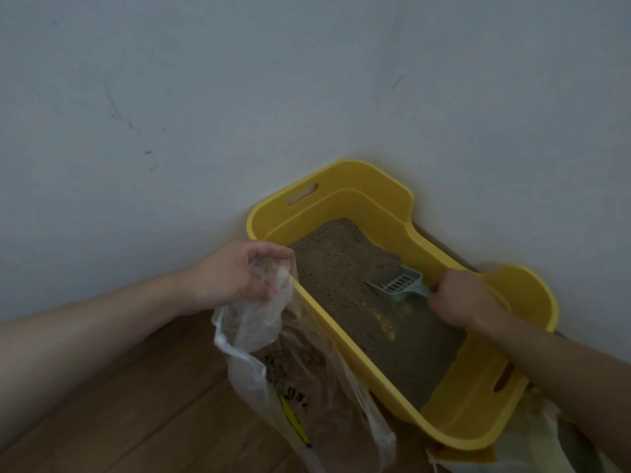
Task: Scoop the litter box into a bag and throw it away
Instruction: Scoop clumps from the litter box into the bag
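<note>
In the yellow litter box (478, 418), pale blue scoop (397, 283) is fisted by right hand (459, 298), blade in litter (341, 268); clear bag (293, 370) rim is pinched by left hand (239, 274) at near wall

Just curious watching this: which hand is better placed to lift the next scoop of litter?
The right hand: it already grips the scoop, down in the litter box. The left hand holds the bag.

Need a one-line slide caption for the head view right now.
Right hand digs pale blue slotted scoop into yellow plastic litter box; left hand holds clear plastic bag.
</note>
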The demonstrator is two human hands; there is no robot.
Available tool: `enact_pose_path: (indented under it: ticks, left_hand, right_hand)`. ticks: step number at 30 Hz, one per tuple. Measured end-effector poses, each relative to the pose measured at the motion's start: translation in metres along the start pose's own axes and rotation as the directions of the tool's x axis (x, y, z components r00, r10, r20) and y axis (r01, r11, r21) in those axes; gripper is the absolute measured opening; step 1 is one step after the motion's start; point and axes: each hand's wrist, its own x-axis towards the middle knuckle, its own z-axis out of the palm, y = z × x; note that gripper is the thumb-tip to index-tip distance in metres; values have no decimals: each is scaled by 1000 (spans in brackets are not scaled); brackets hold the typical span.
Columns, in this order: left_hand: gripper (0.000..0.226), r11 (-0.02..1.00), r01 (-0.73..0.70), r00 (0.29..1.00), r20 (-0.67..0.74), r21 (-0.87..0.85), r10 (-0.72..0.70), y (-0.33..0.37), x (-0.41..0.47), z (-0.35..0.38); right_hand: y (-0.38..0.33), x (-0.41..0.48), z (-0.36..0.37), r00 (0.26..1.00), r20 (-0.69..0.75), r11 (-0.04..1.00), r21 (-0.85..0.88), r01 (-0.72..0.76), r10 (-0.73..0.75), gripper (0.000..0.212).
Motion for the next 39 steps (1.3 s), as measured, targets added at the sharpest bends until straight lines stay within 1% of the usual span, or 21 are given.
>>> enact_pose_path:
  ticks: [3, 7, 11, 16, 19, 28, 33, 36, 39]
  left_hand:
    - [62, 1000, 1, 1000, -6, 0, -1, -2, 3, -1]
    - [63, 1000, 15, 1000, 5, 12, -15, -4, 7, -3]
    - [64, 999, 20, 1000, 17, 25, -21, -3, 10, -5]
    - [61, 992, 13, 999, 30, 129, -17, -4, 16, -8]
    - [59, 987, 10, 999, 37, 157, -16, -6, 21, -10]
    - [54, 992, -14, 995, 97, 129, 2, -11, 28, -15]
    - [51, 988, -33, 994, 109, 149, 17, -15, 30, -15]
    - [50, 986, -31, 994, 106, 167, 13, -15, 31, -15]
    - [48, 989, -27, 994, 111, 146, 11, -17, 32, -15]
  right_hand:
    - [-8, 12, 5, 1000, -20, 1000, 4, 21, -20, 17]
    - [-21, 22, 9, 999, -39, 996, 86, 8, -4, 24]
    - [-33, 32, 16, 999, -46, 989, 148, 23, -16, 16]
    - [-47, 45, 22, 999, -43, 962, 271, 24, -13, 13]
    - [-54, 54, 23, 998, -64, 959, 282, 32, -14, 14]
    - [-72, 78, 16, 995, -96, 934, 356, 39, -5, 17]
    - [-70, 82, 24, 998, -50, 940, 336, 55, -40, 13]
    - [-65, 84, 32, 993, -89, 931, 348, 108, -82, 17]
    - [-62, 83, 39, 988, -97, 913, 382, 145, -117, 29]
